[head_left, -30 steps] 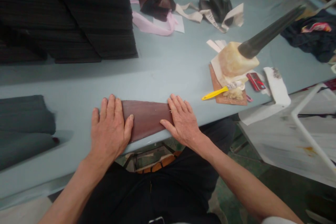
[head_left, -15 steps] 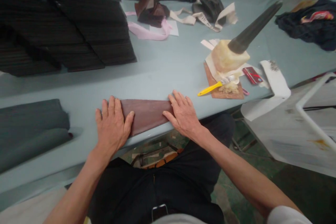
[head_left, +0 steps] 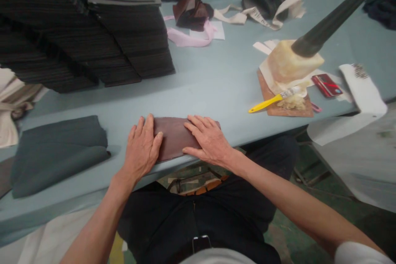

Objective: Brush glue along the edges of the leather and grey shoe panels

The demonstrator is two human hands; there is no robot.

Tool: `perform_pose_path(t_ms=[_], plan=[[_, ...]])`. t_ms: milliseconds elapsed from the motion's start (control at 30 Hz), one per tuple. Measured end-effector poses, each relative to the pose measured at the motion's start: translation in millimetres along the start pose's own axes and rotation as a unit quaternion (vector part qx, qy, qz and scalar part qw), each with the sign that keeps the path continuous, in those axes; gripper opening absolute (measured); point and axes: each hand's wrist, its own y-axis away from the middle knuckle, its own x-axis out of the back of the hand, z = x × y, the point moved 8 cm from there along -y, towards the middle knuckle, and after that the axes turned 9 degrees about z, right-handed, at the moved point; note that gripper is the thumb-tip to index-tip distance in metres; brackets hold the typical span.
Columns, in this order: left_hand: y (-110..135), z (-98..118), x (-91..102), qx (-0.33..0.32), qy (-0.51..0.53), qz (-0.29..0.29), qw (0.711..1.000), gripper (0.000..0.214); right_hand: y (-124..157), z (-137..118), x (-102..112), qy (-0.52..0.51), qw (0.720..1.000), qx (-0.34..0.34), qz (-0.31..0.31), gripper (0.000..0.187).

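A flat piece of dark reddish-brown leather [head_left: 173, 138] lies at the near edge of the pale blue table [head_left: 204, 86]. My left hand [head_left: 142, 148] rests flat on its left end, fingers stretched out. My right hand [head_left: 208, 138] lies flat on its right part, fingers spread and pointing left. Both hands press on the leather and hold nothing.
A yellow-handled brush [head_left: 272, 101] lies on a brown board beside a yellowish block with a dark cone [head_left: 293, 64]. Tall stacks of dark sheets [head_left: 80, 29] stand at the back left. Folded grey-green material [head_left: 58, 148] lies to the left. Scraps and ribbons [head_left: 198, 20] lie further back.
My right hand has slid left across the leather toward my left hand, so less leather shows between them. The view has shifted a little.
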Motion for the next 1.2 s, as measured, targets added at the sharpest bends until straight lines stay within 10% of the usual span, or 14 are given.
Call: perform_pose_path(t_ms=[300, 800, 1033, 1200], plan=[[1, 3, -2.3, -0.006, -0.007, -0.007, 1.000, 0.088, 29, -3, 3, 0.040, 0.997, 0.057, -0.014, 0.095], [-3, 4, 0.2, 0.001, -0.004, -0.046, 0.999, 0.080, 33, -1, 10, 0.053, 0.993, 0.093, -0.047, 0.047], [-4, 7, -1.6, -0.013, -0.031, -0.070, 0.997, 0.082, 77, -35, 54, 0.006, 0.983, 0.150, -0.106, 0.036], [-3, 16, 0.8, -0.019, -0.055, -0.027, 0.998, 0.085, 107, -44, 91, -0.071, 0.979, 0.050, -0.182, 0.028]])
